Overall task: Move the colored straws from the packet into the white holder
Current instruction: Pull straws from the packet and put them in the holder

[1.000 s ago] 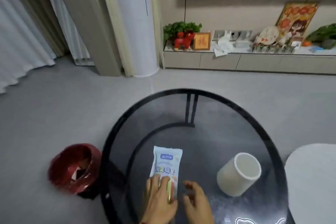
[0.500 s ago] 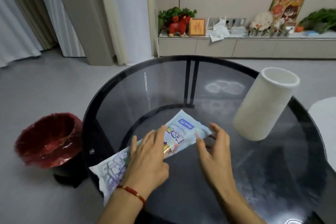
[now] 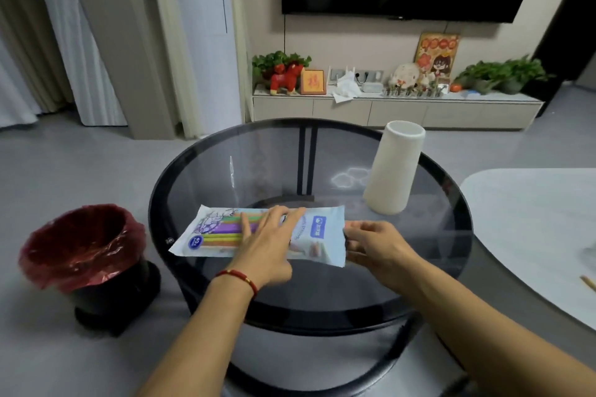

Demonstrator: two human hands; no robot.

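A pale blue packet (image 3: 317, 230) lies flat and crosswise on the round dark glass table (image 3: 258, 171). Colored straws (image 3: 222, 229) show through its clear left half. My left hand (image 3: 267, 245) rests palm down on the packet's middle, fingers spread. My right hand (image 3: 374, 243) pinches the packet's right end between thumb and fingers. The white holder (image 3: 395, 171), a tall upright cylinder with an open top, stands on the table beyond my right hand, apart from the packet.
A black bin with a red liner (image 3: 84, 255) stands on the floor left of the table. A white table (image 3: 535, 219) sits close on the right. A low cabinet (image 3: 396, 111) with plants and ornaments runs along the far wall.
The packet has turned from slanting to lying crosswise and flat. My left hand has shifted onto its middle and my right hand has closed on its right end. The view has pulled back.
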